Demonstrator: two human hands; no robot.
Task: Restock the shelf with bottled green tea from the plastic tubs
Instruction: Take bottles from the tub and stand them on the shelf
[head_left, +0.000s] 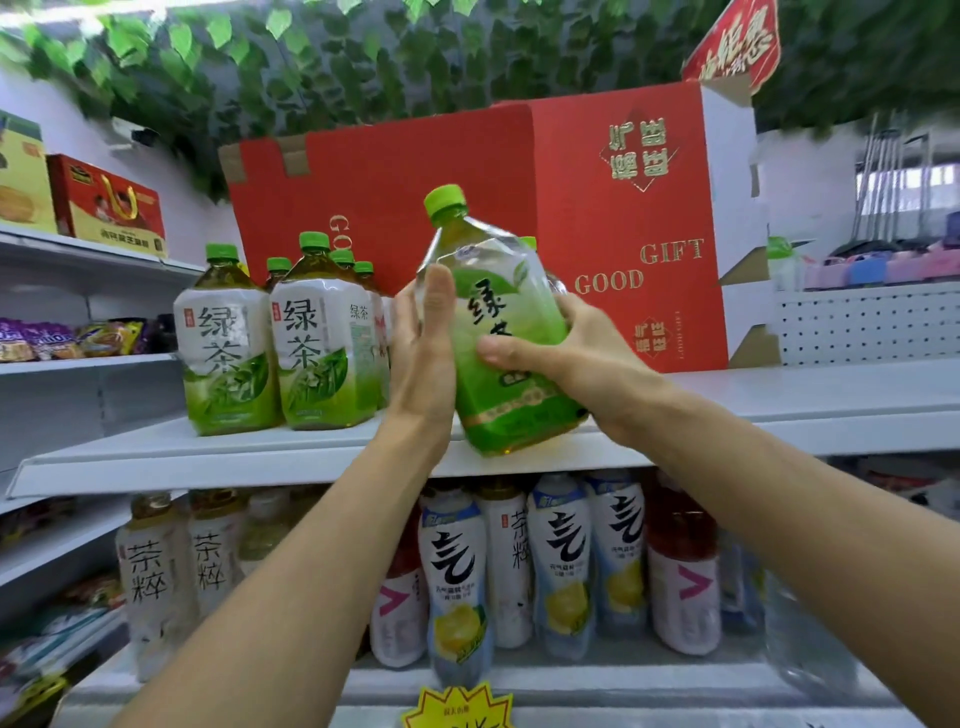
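A large green tea bottle with a green cap tilts to the left, its base touching the front of the white shelf. My right hand grips its lower right side, thumb across the label. My left hand lies flat against the bottle's left side with straight fingers. To the left, several green tea bottles of the same kind stand upright in rows on that shelf. No plastic tub is in view.
A big red gift box stands behind the bottle on the shelf. The shelf below holds several smaller drink bottles. Snack packets and boxes fill the shelves at left. A pegboard panel is at right.
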